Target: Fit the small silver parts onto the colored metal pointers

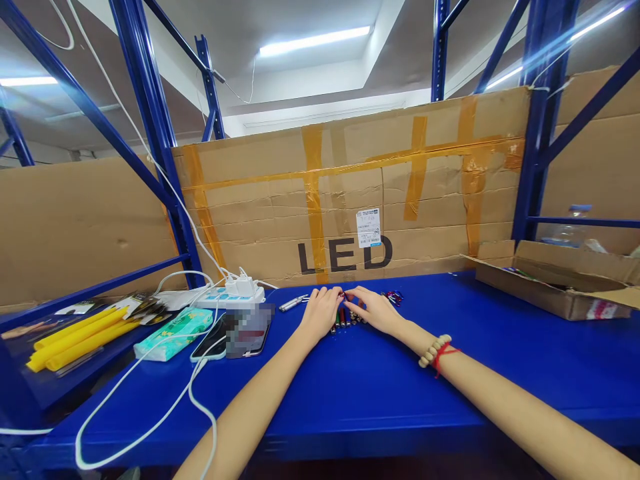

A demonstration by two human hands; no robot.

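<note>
Shelf (380, 393), front edge (370, 440) running beneath forearms (273, 380); left hand (321, 311), right hand (377, 312) nearly meeting over rods (343, 319), grip closure not showing.

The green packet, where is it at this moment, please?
In the head view, the green packet lies on the left of the blue table, between the yellow tubes and a phone, nearer than the power strip.

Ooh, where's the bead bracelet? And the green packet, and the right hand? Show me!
Bead bracelet (434, 351): head view, on the middle of its pale beads.
Green packet (184, 322): head view, on its top face.
Right hand (376, 311): head view, on the back of it.
</note>
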